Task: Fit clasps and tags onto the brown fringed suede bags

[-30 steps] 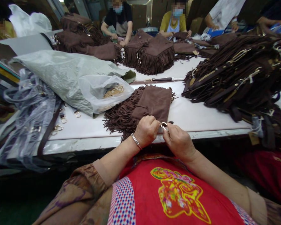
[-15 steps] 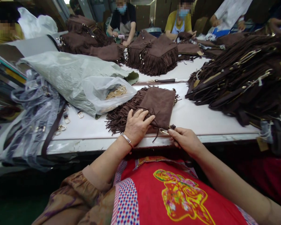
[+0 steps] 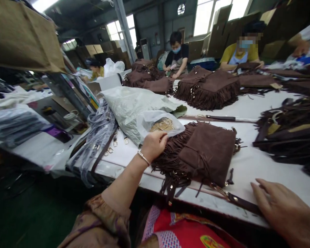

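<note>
White table (image 3: 244,163) bears a brown fringed bag (image 3: 209,151) near its front edge, plastic pouch (image 3: 144,122) alongside.
Right hand (image 3: 286,206) lies with fingers outstretched; left hand (image 3: 153,146) curls its fingers narrow by the pouch, any hold impossible to tell; strap (image 3: 244,204) runs to the right hand; tags (image 3: 160,126) show inside the pouch.

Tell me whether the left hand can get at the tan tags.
Likely yes: the left hand is beside the clear bag, whose mouth gapes open, and nothing visibly blocks the tan tags.
</note>
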A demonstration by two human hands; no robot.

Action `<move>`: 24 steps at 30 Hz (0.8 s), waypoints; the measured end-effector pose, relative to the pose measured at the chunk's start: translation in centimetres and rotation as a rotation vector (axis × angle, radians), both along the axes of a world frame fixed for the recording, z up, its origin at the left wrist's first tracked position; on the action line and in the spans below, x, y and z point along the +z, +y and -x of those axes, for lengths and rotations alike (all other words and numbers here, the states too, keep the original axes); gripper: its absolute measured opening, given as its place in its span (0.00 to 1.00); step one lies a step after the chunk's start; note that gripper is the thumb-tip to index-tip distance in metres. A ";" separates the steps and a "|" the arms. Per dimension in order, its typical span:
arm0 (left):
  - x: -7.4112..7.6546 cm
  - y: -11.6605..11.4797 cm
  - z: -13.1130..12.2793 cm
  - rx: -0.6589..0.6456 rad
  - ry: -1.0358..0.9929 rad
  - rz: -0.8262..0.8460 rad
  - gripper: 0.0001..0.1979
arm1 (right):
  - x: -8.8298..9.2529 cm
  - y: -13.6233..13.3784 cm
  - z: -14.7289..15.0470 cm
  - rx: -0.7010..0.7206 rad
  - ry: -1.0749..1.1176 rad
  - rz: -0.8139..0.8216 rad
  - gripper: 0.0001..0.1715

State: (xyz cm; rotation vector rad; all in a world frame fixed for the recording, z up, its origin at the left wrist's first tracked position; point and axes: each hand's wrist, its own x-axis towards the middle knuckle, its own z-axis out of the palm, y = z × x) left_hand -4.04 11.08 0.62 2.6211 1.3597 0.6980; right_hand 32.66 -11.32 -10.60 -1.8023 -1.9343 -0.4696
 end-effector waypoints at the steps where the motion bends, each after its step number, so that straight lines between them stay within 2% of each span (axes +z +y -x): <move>1: 0.4 2.3 0.1 0.114 0.126 0.018 0.16 | -0.5 0.1 -0.4 0.046 -0.122 0.031 0.19; 3: 0.7 6.5 -0.1 0.175 0.248 0.064 0.14 | -1.5 0.5 -1.0 0.108 -0.332 0.088 0.21; 5: 0.4 9.8 -0.6 0.155 0.335 0.115 0.12 | -2.3 0.9 -1.4 0.112 -0.391 0.075 0.22; 7: -0.1 11.9 -1.1 0.098 0.415 0.160 0.13 | -2.6 1.1 -1.5 0.123 -0.392 0.050 0.22; 9: -0.8 13.0 -1.4 0.023 0.474 0.190 0.15 | -2.6 1.1 -1.6 0.137 -0.394 0.034 0.21; 11: -1.2 13.6 -1.5 -0.035 0.512 0.204 0.13 | -2.5 1.1 -1.7 0.141 -0.406 0.030 0.21; 14: -1.5 14.1 -1.4 -0.052 0.545 0.195 0.08 | -2.3 1.2 -1.7 0.131 -0.414 0.040 0.22; 20: -1.1 13.9 0.1 0.022 0.522 0.128 0.15 | -2.4 1.3 -1.7 0.145 -0.443 0.023 0.21; 24: -1.1 13.0 0.1 -0.024 0.518 0.158 0.15 | -2.3 1.1 -1.5 0.124 -0.465 0.031 0.20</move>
